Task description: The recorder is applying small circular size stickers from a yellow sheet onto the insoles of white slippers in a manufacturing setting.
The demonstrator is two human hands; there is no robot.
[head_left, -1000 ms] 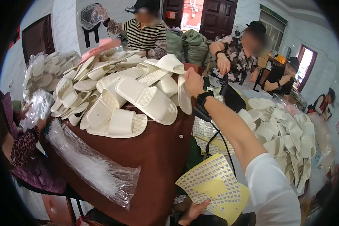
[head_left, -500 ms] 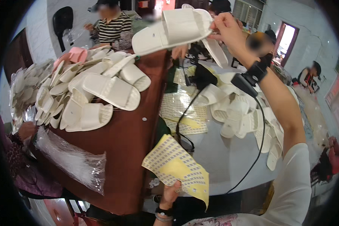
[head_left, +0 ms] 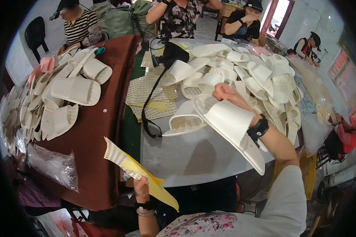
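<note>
My left hand (head_left: 141,190), low in the middle, pinches a yellow sheet of small printed stickers (head_left: 156,189) that stands tilted and curled. Above the grey table, my right hand (head_left: 230,94) is closed at the heel end of a white slipper (head_left: 231,120), which hangs slanting with its toe down to the right. The edge of another white sole (head_left: 258,143) shows behind it, mostly hidden. A further white slipper (head_left: 186,125) is just left of the held one. Slippers (head_left: 261,77) lie heaped past my right hand.
More white slippers (head_left: 76,91) pile up on the brown table (head_left: 103,158) at left, beside a clear plastic bag (head_left: 53,166). Sticker sheets (head_left: 152,93) and a black strap (head_left: 146,110) lie on the grey table (head_left: 166,162). Several people sit or stand around.
My right hand has come down from high up with the slipper, now toe-down over the grey table. The sticker sheet in my left hand has turned more edge-on. The view has shifted right.
</note>
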